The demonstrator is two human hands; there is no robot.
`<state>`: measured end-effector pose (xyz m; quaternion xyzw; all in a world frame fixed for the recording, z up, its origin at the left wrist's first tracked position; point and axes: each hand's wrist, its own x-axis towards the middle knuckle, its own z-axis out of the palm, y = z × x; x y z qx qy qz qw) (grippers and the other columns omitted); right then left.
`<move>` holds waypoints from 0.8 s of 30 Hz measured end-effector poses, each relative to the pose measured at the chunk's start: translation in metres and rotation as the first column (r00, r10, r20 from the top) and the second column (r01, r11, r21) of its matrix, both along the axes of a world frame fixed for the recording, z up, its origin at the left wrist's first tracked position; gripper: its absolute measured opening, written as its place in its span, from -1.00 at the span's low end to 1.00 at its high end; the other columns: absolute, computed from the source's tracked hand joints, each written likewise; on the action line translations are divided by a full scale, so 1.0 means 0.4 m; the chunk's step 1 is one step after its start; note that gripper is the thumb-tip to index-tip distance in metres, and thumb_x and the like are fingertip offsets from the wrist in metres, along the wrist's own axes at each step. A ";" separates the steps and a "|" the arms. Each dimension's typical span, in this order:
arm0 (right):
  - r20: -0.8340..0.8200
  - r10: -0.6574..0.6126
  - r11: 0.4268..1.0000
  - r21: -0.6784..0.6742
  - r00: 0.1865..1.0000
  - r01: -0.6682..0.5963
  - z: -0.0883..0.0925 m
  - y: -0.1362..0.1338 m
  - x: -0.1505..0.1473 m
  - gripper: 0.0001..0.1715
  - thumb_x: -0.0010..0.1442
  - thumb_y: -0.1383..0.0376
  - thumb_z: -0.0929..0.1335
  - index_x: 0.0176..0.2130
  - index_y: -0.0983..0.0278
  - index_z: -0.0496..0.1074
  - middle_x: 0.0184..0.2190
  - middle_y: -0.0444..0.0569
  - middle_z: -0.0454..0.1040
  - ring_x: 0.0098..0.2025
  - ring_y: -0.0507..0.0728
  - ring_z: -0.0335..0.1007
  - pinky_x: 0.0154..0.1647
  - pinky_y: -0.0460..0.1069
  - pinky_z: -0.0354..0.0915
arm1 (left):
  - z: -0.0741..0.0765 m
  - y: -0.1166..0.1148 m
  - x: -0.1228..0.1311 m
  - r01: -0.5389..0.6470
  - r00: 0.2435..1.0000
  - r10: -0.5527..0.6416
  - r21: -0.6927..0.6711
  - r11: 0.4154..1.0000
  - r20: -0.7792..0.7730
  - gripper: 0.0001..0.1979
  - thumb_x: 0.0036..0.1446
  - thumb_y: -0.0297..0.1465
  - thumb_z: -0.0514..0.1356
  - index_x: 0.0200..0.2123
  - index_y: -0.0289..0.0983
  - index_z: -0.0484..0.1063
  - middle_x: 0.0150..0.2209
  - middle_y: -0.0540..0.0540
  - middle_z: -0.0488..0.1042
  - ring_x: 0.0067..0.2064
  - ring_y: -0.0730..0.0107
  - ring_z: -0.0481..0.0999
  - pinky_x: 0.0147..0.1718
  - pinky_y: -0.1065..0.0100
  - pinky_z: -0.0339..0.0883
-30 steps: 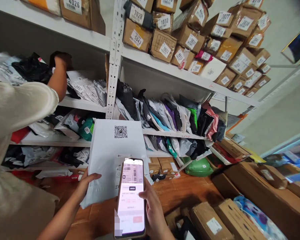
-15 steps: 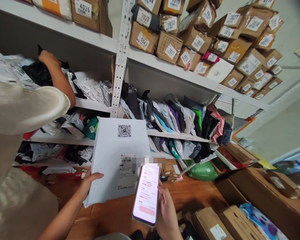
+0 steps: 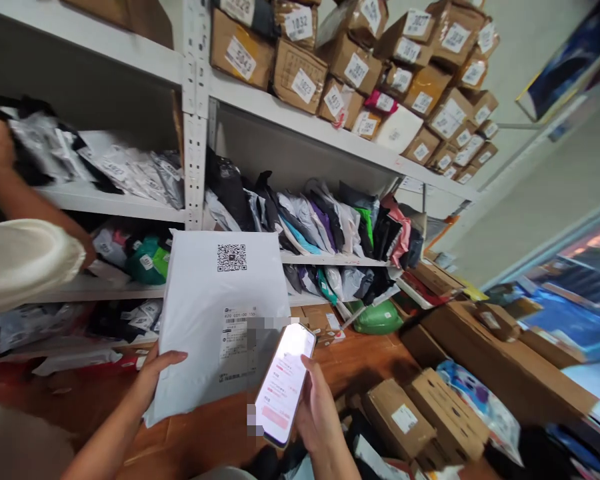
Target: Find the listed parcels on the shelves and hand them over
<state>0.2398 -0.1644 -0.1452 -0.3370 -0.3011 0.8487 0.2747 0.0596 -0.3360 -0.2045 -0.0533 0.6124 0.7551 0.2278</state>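
Observation:
My left hand [image 3: 163, 373] grips the lower left edge of a large white mailer package [image 3: 195, 293], thumb on its front and the other fingers hidden behind. A QR code [image 3: 232, 258] is printed near the package's top, and a shipping label [image 3: 235, 343] sits lower down. In my right hand [image 3: 315, 400] is a smartphone [image 3: 284, 387], held tilted, its lit screen facing me with lines of text. The phone's upper part overlaps the package's lower right corner. Some patches around the label and phone are blurred out.
White metal shelving [image 3: 196, 113] stands ahead, with numbered cardboard boxes [image 3: 300, 77] above and bagged parcels [image 3: 320, 220] below. At left, a co-worker's arm [image 3: 40, 213] reaches into a shelf. More boxes [image 3: 400, 413] lie on the floor at right, near a green parcel [image 3: 377, 319].
My view has swung to the right, so the shelves shift left. Package and phone stay in my hands. The co-worker's arm now appears lower and farther left.

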 end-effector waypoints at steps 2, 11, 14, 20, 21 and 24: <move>0.041 -0.018 0.999 -0.039 0.999 0.020 -0.010 0.016 -0.002 -0.56 -0.29 0.11 0.53 -0.41 0.30 0.47 -0.52 -0.09 0.55 -0.45 0.11 0.42 -0.38 -0.02 0.33 | -0.003 0.022 -0.004 0.011 1.000 -0.011 -0.006 1.000 0.017 -0.65 -0.56 -0.34 0.32 -0.53 -0.14 0.35 -0.53 0.02 0.47 -0.39 0.13 0.44 -0.46 0.28 0.33; 0.019 -0.179 0.979 -0.100 0.984 0.180 -0.020 0.154 0.071 -0.49 -0.38 0.06 0.56 -0.42 0.26 0.48 -0.54 -0.14 0.58 -0.39 0.18 0.49 -0.39 0.03 0.37 | 0.030 0.188 0.016 0.144 0.989 -0.144 0.004 0.990 0.027 -0.47 -0.55 -0.36 0.32 -0.31 -0.20 0.40 -0.55 0.06 0.45 -0.47 0.24 0.40 -0.46 0.31 0.33; 0.007 -0.256 0.960 -0.112 0.967 0.255 -0.019 0.223 0.125 -0.51 -0.37 0.11 0.56 -0.39 0.24 0.47 -0.55 -0.18 0.58 -0.24 0.22 0.51 -0.26 0.05 0.39 | 0.035 0.272 0.022 0.210 0.977 -0.210 0.018 0.978 0.017 -0.43 -0.53 -0.35 0.32 -0.25 -0.23 0.41 -0.52 0.04 0.47 -0.47 0.22 0.42 -0.44 0.28 0.35; 0.013 -0.486 0.860 -0.169 0.874 0.481 -0.034 0.386 0.271 -0.27 -0.34 0.06 0.55 -0.14 0.20 0.41 -0.35 -0.16 0.62 -0.10 0.24 0.48 -0.13 0.08 0.37 | 0.049 0.500 0.051 0.400 0.916 -0.401 0.053 0.915 -0.001 -0.32 -0.44 -0.34 0.32 -0.08 -0.24 0.37 -0.45 0.00 0.51 -0.41 0.14 0.49 -0.44 0.26 0.39; 0.017 -0.524 0.836 -0.182 0.851 0.518 -0.040 0.414 0.300 -0.22 -0.35 0.05 0.55 -0.11 0.19 0.40 -0.33 -0.15 0.62 -0.09 0.26 0.48 -0.12 0.09 0.37 | 0.055 0.545 0.063 0.430 0.902 -0.431 0.064 0.900 -0.007 -0.32 -0.43 -0.34 0.33 -0.08 -0.24 0.36 -0.46 -0.01 0.51 -0.42 0.13 0.49 -0.45 0.24 0.39; 0.024 -0.580 0.806 -0.122 0.814 0.579 -0.063 0.490 0.393 -0.12 -0.30 -0.02 0.52 -0.01 0.23 0.33 -0.30 -0.05 0.62 -0.12 0.31 0.50 -0.12 0.16 0.37 | 0.074 0.688 0.110 0.510 0.859 -0.511 0.129 0.850 -0.027 -0.36 -0.40 -0.33 0.32 -0.10 -0.24 0.37 -0.44 -0.04 0.54 -0.46 0.09 0.50 -0.49 0.20 0.40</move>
